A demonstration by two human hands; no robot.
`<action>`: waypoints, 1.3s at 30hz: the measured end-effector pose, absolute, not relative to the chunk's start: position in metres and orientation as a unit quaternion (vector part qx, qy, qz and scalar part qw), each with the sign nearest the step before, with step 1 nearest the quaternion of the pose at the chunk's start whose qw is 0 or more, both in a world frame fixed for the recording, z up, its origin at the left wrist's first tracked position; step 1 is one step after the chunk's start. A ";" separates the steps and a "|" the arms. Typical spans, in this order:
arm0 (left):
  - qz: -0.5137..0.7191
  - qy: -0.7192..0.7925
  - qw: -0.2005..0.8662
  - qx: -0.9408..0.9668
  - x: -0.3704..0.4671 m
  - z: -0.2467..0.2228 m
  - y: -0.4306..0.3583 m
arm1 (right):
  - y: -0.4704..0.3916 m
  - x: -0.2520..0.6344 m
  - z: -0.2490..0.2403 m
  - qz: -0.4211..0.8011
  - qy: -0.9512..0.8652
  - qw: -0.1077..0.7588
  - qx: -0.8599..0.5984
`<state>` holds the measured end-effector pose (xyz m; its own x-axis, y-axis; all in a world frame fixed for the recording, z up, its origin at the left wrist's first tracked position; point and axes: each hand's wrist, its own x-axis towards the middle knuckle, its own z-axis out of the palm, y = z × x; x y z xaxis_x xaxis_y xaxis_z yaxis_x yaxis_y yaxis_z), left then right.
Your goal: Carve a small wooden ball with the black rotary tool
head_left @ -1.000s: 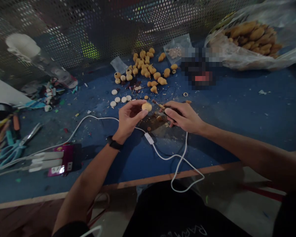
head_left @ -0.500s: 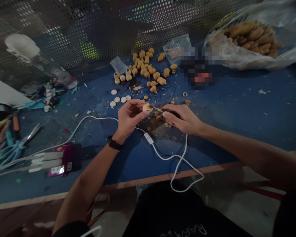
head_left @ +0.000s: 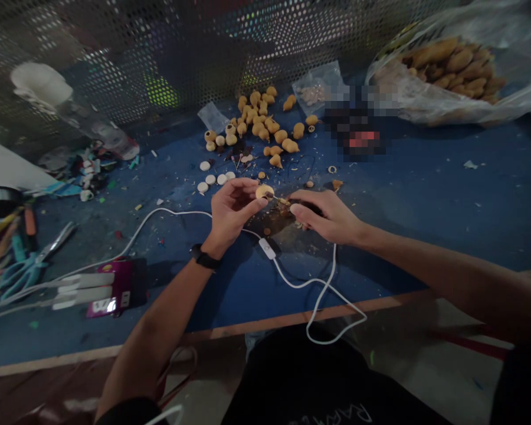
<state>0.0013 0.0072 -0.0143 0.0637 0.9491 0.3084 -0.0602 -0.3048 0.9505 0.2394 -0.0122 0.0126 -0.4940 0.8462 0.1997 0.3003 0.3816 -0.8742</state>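
In my left hand (head_left: 232,208) a small tan gourd (head_left: 262,190) is pinched between thumb and fingers, with a dark spot on its side facing right. My right hand (head_left: 325,213) is wrapped round a corded hand tool (head_left: 283,201) with a dark body, a brass-coloured front and a thin metal tip. The tip points left and meets the gourd at the dark spot; whether it is inside cannot be made out. A white cord (head_left: 334,260) runs down from below my right hand. Brownish scraps lie on the table beneath both hands.
Several small gourds (head_left: 259,121) and white discs (head_left: 210,180) lie beyond my hands. A plastic bag of gourds (head_left: 462,68) stands back right. The cord's inline switch (head_left: 266,248) rests near my left wrist. At left are a purple power box (head_left: 110,289) and scissors (head_left: 35,260).
The tool's tip and my right hand have shifted slightly left and down against the gourd. The gourd has turned a little, its dark spot showing more. My left hand stays in place.
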 end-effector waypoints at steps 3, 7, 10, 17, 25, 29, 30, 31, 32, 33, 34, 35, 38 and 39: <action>0.570 0.387 0.445 0.572 0.002 -0.014 0.007 | -0.013 0.239 0.013 0.417 -0.752 0.339 -0.381; 0.570 0.382 0.455 0.567 0.002 -0.014 0.007 | -0.013 0.239 0.014 0.406 -0.762 0.333 -0.379; 0.578 0.376 0.449 0.569 0.002 -0.014 0.008 | -0.013 0.239 0.014 0.417 -0.749 0.338 -0.387; 0.567 0.382 0.439 0.583 0.000 -0.016 0.008 | -0.012 0.239 0.012 0.426 -0.744 0.339 -0.386; 0.572 0.387 0.445 0.571 0.001 -0.014 0.008 | -0.012 0.239 0.013 0.430 -0.742 0.341 -0.384; 0.577 0.375 0.461 0.561 0.001 -0.012 0.007 | -0.014 0.239 0.014 0.400 -0.773 0.332 -0.364; 0.575 0.374 0.463 0.561 0.001 -0.011 0.007 | -0.014 0.239 0.014 0.406 -0.772 0.331 -0.360; 0.572 0.374 0.465 0.562 0.001 -0.011 0.006 | -0.014 0.239 0.014 0.418 -0.765 0.333 -0.361; 0.569 0.375 0.467 0.563 0.001 -0.011 0.006 | -0.014 0.239 0.014 0.431 -0.753 0.338 -0.366; 0.565 0.375 0.470 0.564 0.001 -0.011 0.006 | -0.014 0.239 0.014 0.444 -0.740 0.344 -0.371; 0.563 0.375 0.475 0.563 0.001 -0.012 0.006 | -0.014 0.239 0.014 0.453 -0.727 0.352 -0.377; 0.561 0.373 0.480 0.562 0.000 -0.013 0.005 | -0.013 0.239 0.014 0.462 -0.716 0.359 -0.382; 0.557 0.367 0.491 0.560 0.000 -0.015 0.006 | -0.011 0.239 0.013 0.475 -0.696 0.375 -0.387; 0.557 0.364 0.492 0.562 0.000 -0.016 0.006 | -0.011 0.239 0.013 0.475 -0.696 0.375 -0.387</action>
